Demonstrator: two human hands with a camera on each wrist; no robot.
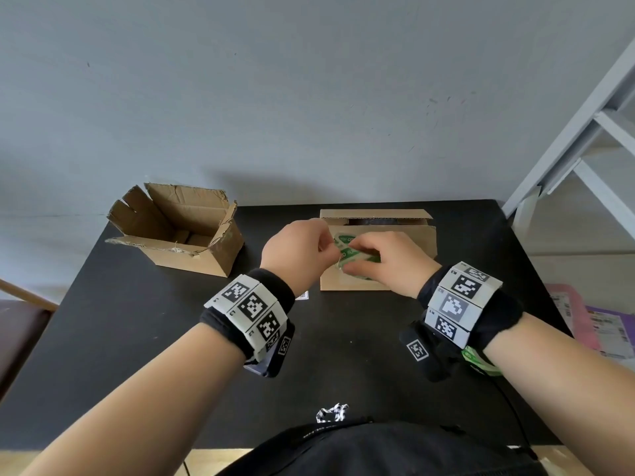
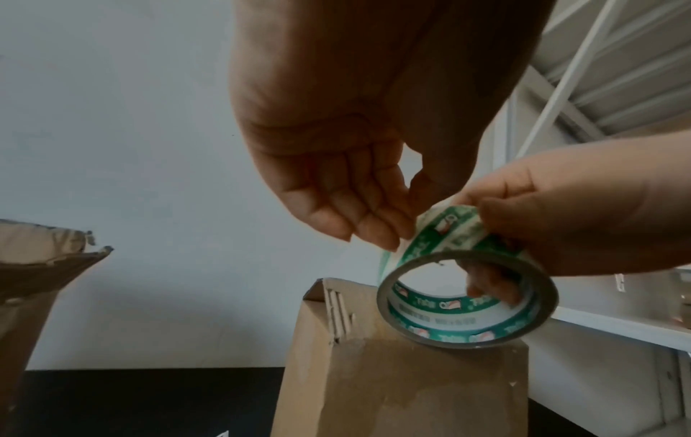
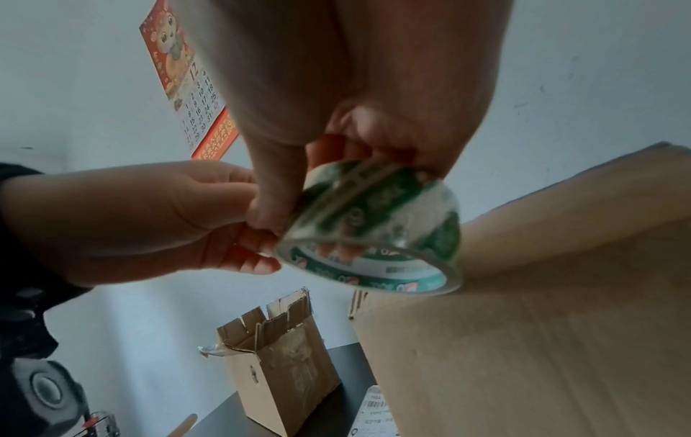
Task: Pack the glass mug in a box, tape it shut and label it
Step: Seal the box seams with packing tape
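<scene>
A green-and-white tape roll (image 1: 357,259) (image 2: 448,236) (image 3: 374,213) is held above the near flap of a cardboard box (image 1: 354,286) (image 2: 392,384) (image 3: 542,325) on the black table (image 1: 137,338). My right hand (image 1: 391,259) (image 2: 579,213) (image 3: 355,88) grips the roll, with fingers through its core. My left hand (image 1: 299,252) (image 2: 336,177) (image 3: 149,213) pinches the tape's loose end at the roll's left side. The box top is partly open and dark inside; the glass mug cannot be made out. A small white label (image 1: 302,295) (image 3: 377,411) lies on the table left of the box.
A torn, open cardboard box (image 1: 192,259) (image 3: 288,369) stands at the table's back left. A white shelf frame (image 1: 584,139) rises at the right, with pink and purple packets (image 1: 584,321) below it. A chair (image 1: 20,304) sits off the left edge.
</scene>
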